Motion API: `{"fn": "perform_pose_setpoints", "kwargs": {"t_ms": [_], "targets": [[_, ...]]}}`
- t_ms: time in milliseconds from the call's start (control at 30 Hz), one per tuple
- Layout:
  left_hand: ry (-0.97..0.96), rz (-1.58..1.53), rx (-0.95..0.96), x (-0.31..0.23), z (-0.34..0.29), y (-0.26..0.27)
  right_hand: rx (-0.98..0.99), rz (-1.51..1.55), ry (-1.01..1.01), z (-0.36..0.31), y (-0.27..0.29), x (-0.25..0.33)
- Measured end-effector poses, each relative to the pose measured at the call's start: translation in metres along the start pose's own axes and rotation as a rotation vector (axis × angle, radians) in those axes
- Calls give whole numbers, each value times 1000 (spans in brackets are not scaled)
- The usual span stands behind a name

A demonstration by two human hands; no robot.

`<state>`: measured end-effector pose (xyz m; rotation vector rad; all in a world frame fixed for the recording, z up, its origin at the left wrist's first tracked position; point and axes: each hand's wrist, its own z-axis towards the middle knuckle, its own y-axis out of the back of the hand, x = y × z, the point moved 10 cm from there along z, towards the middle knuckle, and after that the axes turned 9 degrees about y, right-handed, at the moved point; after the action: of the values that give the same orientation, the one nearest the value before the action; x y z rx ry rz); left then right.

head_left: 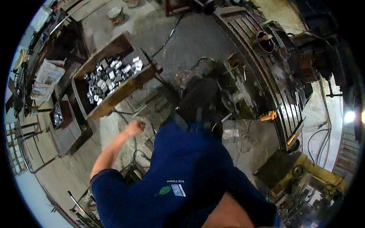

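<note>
Blocks point(108, 79) of bare metal, small and loose, lie heaped in the wooden box point(127, 94), which stands ahead of the left hand point(133, 129) and to its left. The raised sides, I judge, keep the heap from spilling; the placement probably keeps the stock near that arm. I read the left hand as apart from the box, fingers apparently curled narrow. A dark patch point(142, 125) at the fingers is blurred; I cannot tell whether anything is held. The right hand is outside my view, so its state cannot be determined.

Count as follows. Wooden box: one. Blocks: dozens, overlapping; exact number not readable. Tray point(70, 133) left of the box: one, with a smaller lot of metal pieces point(57, 117), presumably set apart from the main heap. Stumps point(115, 16) at the far edge: two. Slatted bench point(291, 114) on the right: one. Orange tool point(268, 116) at its edge: one, presumably parked within reach.
</note>
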<state>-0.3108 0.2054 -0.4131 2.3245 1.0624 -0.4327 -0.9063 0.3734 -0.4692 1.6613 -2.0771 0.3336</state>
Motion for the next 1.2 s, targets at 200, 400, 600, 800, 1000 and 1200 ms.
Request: {"fn": "perform_pose_setpoints", "kwargs": {"t_ms": [200,400,600,800,1000,1200], "targets": [[386,-302,529,45,19,-119,26,98,-47,9,-14,-7],[254,-4,310,-13,7,-79,29,190,-77,17,-15,-5],[243,119,210,-72,-1,10,-35,342,-65,-10,-16,-5],[290,163,261,-53,4,12,-79,432,-40,-5,-29,-36],[180,273,426,-35,53,-29,-198,537,1,-26,-41,-91],[-199,537,503,-54,81,-30,-257,574,25,-49,-33,-140]]}}
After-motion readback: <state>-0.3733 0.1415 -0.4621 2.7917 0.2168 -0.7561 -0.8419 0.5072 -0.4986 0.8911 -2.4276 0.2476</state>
